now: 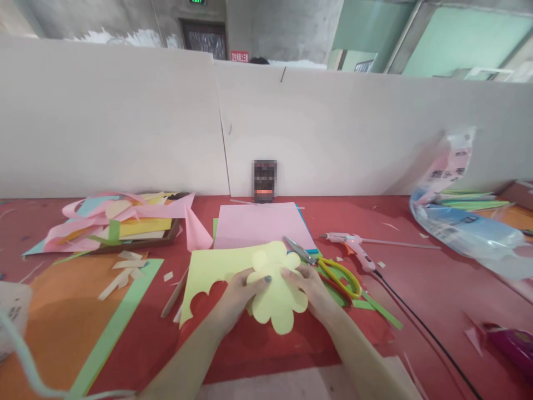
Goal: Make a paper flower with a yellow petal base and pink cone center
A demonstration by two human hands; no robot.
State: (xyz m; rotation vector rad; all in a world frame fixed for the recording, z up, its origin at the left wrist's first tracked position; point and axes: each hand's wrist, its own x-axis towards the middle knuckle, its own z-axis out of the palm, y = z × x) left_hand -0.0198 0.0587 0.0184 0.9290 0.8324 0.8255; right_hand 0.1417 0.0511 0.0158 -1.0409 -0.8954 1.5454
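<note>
A pale yellow paper flower (280, 303) with rounded petals is held between both my hands. My left hand (241, 291) grips its left side, thumb on top. My right hand (310, 283) pinches the right side the same way; the fingers beneath the paper are hidden. Just behind lies the yellow sheet (204, 269) with a scalloped edge cut out of it. Right of my right hand rest scissors (339, 278) with yellow handles, on green paper scraps. Farther back is a stack topped by a pink sheet (258, 222).
A pink glue gun (353, 247) with its cord lies to the right, near a plastic bag (458, 222). On the left are a scrap-filled tray (166, 239), a pink paper cone (195, 230) and orange sheets (62, 311). A white partition (125, 122) closes off the back.
</note>
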